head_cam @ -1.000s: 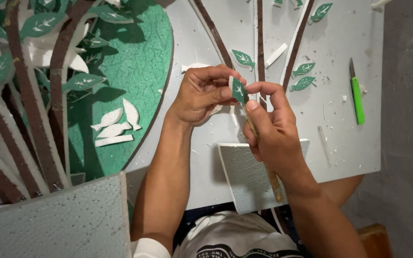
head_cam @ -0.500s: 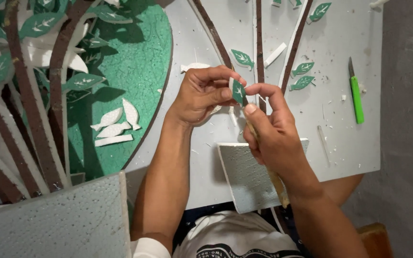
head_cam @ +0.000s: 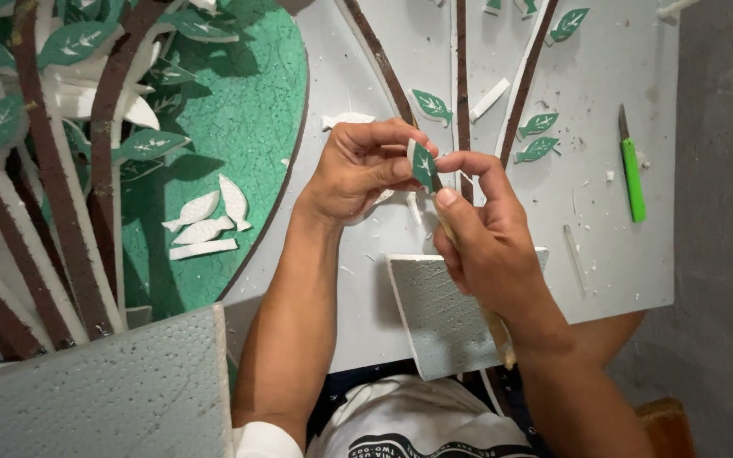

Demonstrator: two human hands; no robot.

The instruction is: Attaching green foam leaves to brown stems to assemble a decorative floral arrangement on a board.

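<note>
Now both hands meet above the middle of the grey board (head_cam: 604, 271), which lies on the person's lap. The left hand (head_cam: 358, 174) holds a small green leaf (head_cam: 422, 165) with white veins; its thumb and forefinger are pressed together on the left edge of the leaf, so this grip is clamped on it. The right hand (head_cam: 485, 246) touches the same leaf from the right side with forefinger and thumb, and its grip is closed around a thin wooden stick (head_cam: 495, 326) that runs down through the palm and comes out near the wrist. The leaf stands upright between the two hands, just above the board and not touching it. Under the right hand lies a white foam piece (head_cam: 434, 318), tilted, and it reaches over the near edge of the board. Brown strips (head_cam: 461, 76) run across the board like branches, and more green leaves (head_cam: 538, 136) are placed beside them. A green knife (head_cam: 632, 174) lies well apart on the right part of the board. On the left there is a green round panel (head_cam: 248, 119) with white leaf shapes (head_cam: 205, 222) on it, and a foam tree (head_cam: 61, 195) with brown branches stands before it.
</note>
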